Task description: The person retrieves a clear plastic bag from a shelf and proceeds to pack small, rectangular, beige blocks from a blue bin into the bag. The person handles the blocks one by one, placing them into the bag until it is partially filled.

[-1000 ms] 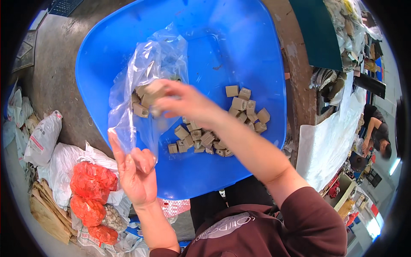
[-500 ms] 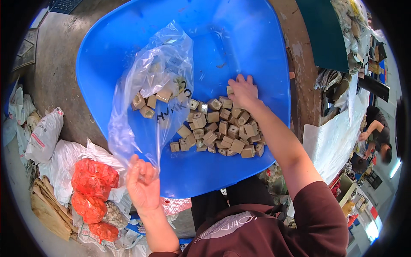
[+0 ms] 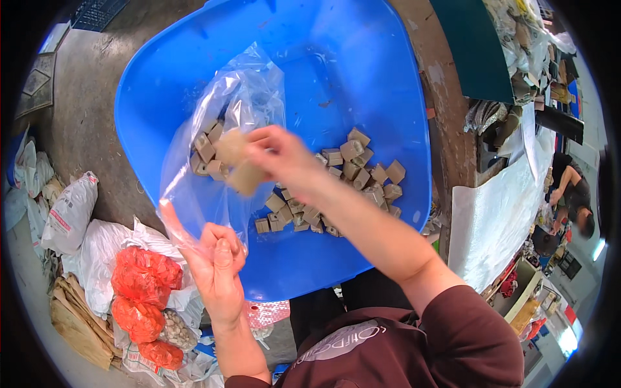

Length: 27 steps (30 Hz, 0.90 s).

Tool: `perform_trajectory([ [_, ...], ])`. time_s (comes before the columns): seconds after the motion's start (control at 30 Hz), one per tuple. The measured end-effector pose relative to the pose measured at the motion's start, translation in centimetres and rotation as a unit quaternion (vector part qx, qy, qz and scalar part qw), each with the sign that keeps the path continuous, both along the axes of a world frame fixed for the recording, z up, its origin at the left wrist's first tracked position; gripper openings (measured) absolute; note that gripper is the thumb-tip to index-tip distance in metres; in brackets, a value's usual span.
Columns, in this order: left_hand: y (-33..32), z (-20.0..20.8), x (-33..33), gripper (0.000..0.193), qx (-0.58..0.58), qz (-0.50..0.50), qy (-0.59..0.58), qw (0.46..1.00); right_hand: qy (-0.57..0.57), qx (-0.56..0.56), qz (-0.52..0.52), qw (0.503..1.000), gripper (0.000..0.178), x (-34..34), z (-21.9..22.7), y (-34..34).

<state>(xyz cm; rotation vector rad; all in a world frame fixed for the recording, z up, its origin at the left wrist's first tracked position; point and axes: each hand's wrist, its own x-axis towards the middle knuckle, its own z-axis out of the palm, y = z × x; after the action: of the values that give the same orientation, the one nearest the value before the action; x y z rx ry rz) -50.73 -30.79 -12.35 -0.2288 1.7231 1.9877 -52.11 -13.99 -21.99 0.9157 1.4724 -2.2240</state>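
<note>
My left hand (image 3: 218, 275) grips the near edge of a clear plastic bag (image 3: 255, 81), its index finger stretched up along the plastic and the other fingers curled in. The bag lies in a large blue tub (image 3: 304, 262), with several small tan blocks (image 3: 203, 146) inside it. Over the bag's opening, my right hand (image 3: 278, 158) is smeared by motion, its fingers closed around tan blocks (image 3: 247, 177); exactly how many is unclear. To the right of the bag, a loose heap of similar blocks (image 3: 352, 150) sits on the tub's floor, partly hidden by my right forearm.
White sacks (image 3: 70, 210) and knotted red bags (image 3: 142, 275) stand on the floor at the left. A worn wooden edge (image 3: 446, 97) and a dark green panel (image 3: 471, 48) border the tub's right side. Another person (image 3: 572, 194) works at far right.
My right hand has come left from the heap to the bag's opening, carrying tan blocks. The heap looks smaller. My left hand has spread the bag's edge wider, its index finger now extended.
</note>
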Motion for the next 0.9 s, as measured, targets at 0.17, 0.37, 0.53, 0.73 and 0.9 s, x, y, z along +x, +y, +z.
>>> perform_trajectory([
  [0.17,-0.5,1.2,-0.8,0.081,0.042,-0.003,0.037,0.998,0.156,0.567,0.239,0.773,0.051,2.5,-2.7,2.9],
  [0.37,-1.6,0.1,0.1,0.088,0.043,-0.010,0.033,0.998,-0.132,0.549,0.471,0.678,0.053,7.3,-8.1,12.3],
  [0.53,-2.3,-0.1,0.4,0.088,0.062,0.007,0.006,0.998,-0.074,0.498,0.292,0.813,0.028,7.7,-8.3,12.7],
  [0.73,-2.5,0.3,0.1,0.089,0.087,0.033,-0.032,0.995,0.004,-0.056,-0.036,0.998,0.024,4.1,-3.7,7.9],
  [0.9,-1.7,0.5,0.1,0.085,0.073,0.019,0.002,0.997,0.046,0.220,0.100,0.969,0.044,0.7,-3.6,3.6],
])
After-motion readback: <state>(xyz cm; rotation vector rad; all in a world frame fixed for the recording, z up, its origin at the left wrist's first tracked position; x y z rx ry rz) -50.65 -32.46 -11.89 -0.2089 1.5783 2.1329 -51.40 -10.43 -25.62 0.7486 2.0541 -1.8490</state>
